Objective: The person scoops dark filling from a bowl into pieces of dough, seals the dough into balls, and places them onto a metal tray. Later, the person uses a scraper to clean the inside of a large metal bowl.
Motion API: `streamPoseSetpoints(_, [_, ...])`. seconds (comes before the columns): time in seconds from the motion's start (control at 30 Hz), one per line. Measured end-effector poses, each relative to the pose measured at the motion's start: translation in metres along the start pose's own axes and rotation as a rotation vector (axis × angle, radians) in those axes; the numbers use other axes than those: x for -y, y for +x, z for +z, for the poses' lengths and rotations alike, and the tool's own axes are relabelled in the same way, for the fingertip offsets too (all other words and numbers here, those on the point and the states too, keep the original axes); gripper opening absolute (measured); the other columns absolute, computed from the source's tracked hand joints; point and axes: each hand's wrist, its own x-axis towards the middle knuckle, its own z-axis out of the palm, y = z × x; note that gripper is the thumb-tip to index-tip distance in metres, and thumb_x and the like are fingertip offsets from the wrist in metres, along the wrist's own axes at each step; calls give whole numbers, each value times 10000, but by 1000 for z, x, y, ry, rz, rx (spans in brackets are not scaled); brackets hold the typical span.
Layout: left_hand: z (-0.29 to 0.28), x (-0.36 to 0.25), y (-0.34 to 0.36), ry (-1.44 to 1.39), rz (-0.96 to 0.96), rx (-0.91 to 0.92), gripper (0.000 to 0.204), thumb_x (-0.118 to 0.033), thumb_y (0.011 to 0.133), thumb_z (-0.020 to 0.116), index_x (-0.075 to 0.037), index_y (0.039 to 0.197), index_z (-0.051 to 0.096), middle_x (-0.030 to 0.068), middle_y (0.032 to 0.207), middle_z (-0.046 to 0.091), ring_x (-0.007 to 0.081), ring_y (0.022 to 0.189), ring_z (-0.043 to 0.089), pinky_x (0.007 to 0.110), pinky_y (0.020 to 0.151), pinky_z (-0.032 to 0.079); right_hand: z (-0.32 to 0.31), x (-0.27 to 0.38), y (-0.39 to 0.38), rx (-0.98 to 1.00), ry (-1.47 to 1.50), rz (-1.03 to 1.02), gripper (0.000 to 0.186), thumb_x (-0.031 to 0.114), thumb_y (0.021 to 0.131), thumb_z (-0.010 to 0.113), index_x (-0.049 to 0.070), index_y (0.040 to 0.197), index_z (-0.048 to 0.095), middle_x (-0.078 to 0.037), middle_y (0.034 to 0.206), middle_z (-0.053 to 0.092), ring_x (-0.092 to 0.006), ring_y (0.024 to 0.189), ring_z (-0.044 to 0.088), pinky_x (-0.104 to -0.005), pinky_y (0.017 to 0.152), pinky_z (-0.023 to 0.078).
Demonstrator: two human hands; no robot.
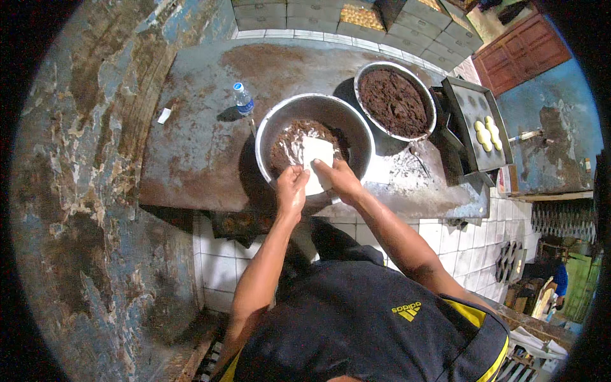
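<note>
Between my two hands is a white rectangular packet point(319, 149), tilted over a large metal bowl point(361, 137) near the table's front edge. My left hand point(292, 186) is closed on the packet's left edge, thumb up. On the opposite edge, my right hand point(340, 179) grips it with the thumb on top. Inside the bowl lies a dark brown crumbly mass point(286, 148) with white streaks over it. Whether anything is flowing out of the packet cannot be made out.
A second metal bowl point(358, 81), full of dark brown mix, stands to the right. Beyond it are stacked trays point(470, 99), the top one carrying pale yellow dough pieces point(488, 134). A water bottle point(242, 100) and white scrap point(164, 115) lie left. Metal boxes point(312, 16) line the back.
</note>
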Motion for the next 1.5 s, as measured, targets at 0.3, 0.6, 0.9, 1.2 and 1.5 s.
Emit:
streamPoseSetpoints(0.3, [-49,72,33,192,-58,-481,848,-153,908,665,48,1565,168,251,1605,257,386,1455,329,454,1218,233,-71,-7,109,-553,-1345,-604,104,132,963,522,61,1034,492,-176,823,640,-382,686,702,-484,595,586])
streamPoseSetpoints(0.6, [-46,77,34,72,-34,-408,694,12,854,551,123,1495,311,276,1457,482,360,1352,480,391,1146,342,-72,-73,177,-377,-878,-324,208,123,891,543,4,1062,533,-322,925,676,-509,895,662,-566,759,530])
streamPoseSetpoints(0.9, [-34,60,37,-26,-51,-539,662,53,861,539,85,1493,345,237,1435,514,328,1279,537,379,1120,365,-15,-67,125,-120,-1082,-364,352,95,918,520,59,1268,522,-245,949,683,-426,889,696,-530,792,557])
streamPoseSetpoints(1.2, [-40,50,28,156,-77,-424,608,30,828,560,74,1421,434,211,1321,593,306,1189,585,368,1053,409,-50,-45,209,-326,-924,-534,224,144,894,535,43,1081,463,-285,919,672,-485,871,664,-566,719,526])
streamPoseSetpoints(1.5, [-36,57,36,89,-72,-518,539,54,852,533,34,1389,489,188,1298,620,311,1182,599,384,1039,420,34,-25,205,454,-1287,-926,280,137,875,571,136,1137,669,-147,812,711,-366,750,699,-492,669,551])
